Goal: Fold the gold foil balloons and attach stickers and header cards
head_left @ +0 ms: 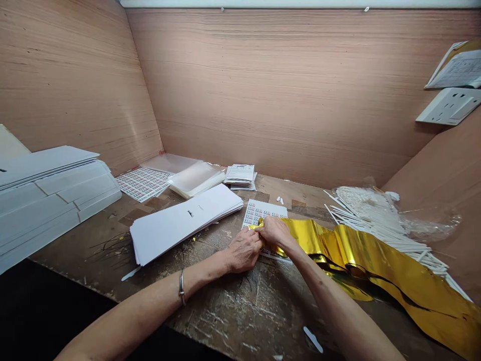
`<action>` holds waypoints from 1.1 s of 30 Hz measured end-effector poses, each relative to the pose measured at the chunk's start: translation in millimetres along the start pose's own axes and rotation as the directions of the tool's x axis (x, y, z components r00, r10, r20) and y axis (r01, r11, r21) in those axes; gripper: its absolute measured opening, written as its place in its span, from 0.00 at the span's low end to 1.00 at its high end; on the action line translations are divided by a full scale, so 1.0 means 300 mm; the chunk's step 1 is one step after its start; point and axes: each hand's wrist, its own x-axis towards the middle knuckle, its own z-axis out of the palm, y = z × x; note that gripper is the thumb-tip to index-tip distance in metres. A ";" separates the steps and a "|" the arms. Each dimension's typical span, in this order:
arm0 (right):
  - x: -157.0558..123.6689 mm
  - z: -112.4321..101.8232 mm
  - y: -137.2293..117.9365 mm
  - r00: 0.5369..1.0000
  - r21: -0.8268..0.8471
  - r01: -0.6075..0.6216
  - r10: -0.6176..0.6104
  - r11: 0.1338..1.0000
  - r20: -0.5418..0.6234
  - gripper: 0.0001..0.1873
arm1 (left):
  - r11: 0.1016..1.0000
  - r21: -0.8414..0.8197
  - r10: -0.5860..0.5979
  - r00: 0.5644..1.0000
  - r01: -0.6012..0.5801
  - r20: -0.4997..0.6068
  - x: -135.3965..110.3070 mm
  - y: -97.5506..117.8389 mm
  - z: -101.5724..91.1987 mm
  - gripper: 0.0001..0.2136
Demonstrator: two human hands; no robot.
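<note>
My left hand (243, 249) and my right hand (276, 232) meet over the worn table, both with fingers closed. Between them they pinch the bunched end of a long strip of shiny gold foil (356, 253). The foil runs from under my right hand in loose folds across the table to the lower right. Partly beneath the hands lies a sheet of small printed stickers (259, 209). My fingertips hide part of the gathered foil. To the left of my hands is a stack of long white cards (188, 220) with a small black mark on top.
Folded white cartons (56, 195) are piled at far left. Toward the back lie another sticker sheet (145, 181), clear plastic sleeves (197, 180) and a small card stack (240, 175). White sticks (391, 235) spread at right. A wall socket (451, 106) sits above.
</note>
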 end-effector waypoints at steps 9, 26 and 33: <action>-0.023 0.021 0.056 0.996 0.023 -0.032 0.034 0.999 -0.084 0.19 | 0.999 -0.034 -0.013 1.000 0.014 0.012 -0.005 -0.007 0.003 0.09; -0.178 0.108 0.065 0.799 -0.226 0.489 -0.537 0.842 -0.271 0.13 | 0.977 -0.126 -0.177 0.983 0.170 -0.047 0.026 -0.140 0.029 0.09; -0.153 0.133 0.072 0.801 -0.128 0.450 -0.462 0.884 -0.381 0.11 | 0.936 -0.163 -0.322 0.945 0.311 -0.048 0.068 -0.139 0.000 0.10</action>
